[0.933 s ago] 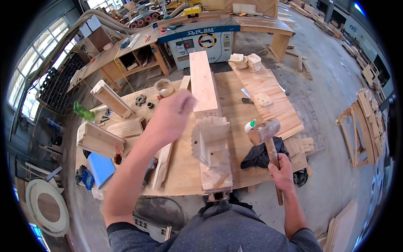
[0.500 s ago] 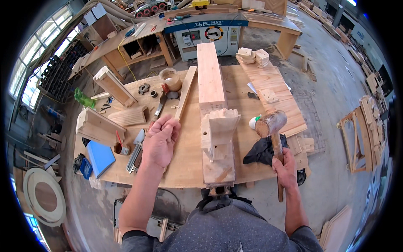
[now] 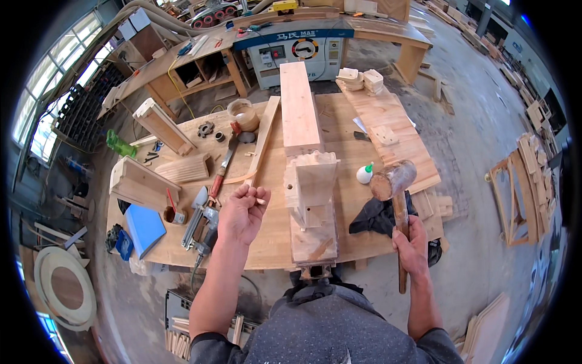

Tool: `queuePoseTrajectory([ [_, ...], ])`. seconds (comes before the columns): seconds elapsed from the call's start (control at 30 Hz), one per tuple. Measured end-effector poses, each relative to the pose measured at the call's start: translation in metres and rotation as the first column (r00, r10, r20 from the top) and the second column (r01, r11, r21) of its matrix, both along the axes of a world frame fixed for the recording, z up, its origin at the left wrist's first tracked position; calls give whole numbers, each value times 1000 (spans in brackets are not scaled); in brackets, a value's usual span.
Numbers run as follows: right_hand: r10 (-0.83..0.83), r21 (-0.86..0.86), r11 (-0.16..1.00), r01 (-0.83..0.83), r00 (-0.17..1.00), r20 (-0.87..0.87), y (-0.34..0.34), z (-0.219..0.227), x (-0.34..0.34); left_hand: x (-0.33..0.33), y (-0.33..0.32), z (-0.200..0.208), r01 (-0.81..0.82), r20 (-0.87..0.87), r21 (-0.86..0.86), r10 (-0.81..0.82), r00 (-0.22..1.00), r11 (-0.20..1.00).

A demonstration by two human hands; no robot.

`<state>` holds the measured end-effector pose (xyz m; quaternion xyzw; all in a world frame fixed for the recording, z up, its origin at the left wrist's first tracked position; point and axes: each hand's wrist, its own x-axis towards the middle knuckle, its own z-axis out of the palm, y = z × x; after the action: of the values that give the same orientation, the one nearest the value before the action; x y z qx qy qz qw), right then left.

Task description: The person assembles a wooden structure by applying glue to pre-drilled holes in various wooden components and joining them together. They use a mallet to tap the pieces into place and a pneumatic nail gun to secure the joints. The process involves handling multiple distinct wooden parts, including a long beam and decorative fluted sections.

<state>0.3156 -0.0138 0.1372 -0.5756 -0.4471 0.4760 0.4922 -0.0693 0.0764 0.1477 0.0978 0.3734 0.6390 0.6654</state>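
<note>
My left hand (image 3: 241,213) is closed, thumb against fingers, on a short wooden dowel (image 3: 260,201) whose pale end pokes out toward the right. My right hand (image 3: 413,244) grips the handle of a wooden mallet (image 3: 394,180), its round head raised at the upper end. Between my hands a carved wooden piece (image 3: 316,185) with small round holes stands on a block at the table's near edge. Behind it lies a thick squared timber (image 3: 300,109). A white glue bottle (image 3: 364,175) with a green tip stands left of the mallet head, near a black cloth (image 3: 374,213).
On the left of the table (image 3: 267,239) lie a red-handled blade tool (image 3: 216,184), a nail gun (image 3: 208,229), a cup with a brush (image 3: 175,215), a blue sheet (image 3: 145,229) and carved wooden parts (image 3: 145,185). A wide board (image 3: 400,136) with small wooden pieces lies at the right.
My left hand has moved right and slightly nearer, uncovering the red-handled tool and nail gun; the dowel end now shows. My right hand still holds the mallet in nearly the same place.
</note>
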Motion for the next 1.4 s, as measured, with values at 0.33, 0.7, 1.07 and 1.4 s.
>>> queuePoseTrajectory([
  [0.33,5,-10,1000,-5,1000,-19,-2,0,-2,48,-10,74,99,-474,348,84,876,932],
  [0.7,33,5,999,-32,999,-25,-3,2,2,60,-9,85,374,-928,316,201,315,872],
  [1.07,179,231,954,-189,982,63,25,103,-18,74,-20,55,383,-892,453,400,212,805],
  [1.4,121,332,693,-640,557,822,59,171,-75,90,-12,-29,293,-892,305,164,422,906],
])
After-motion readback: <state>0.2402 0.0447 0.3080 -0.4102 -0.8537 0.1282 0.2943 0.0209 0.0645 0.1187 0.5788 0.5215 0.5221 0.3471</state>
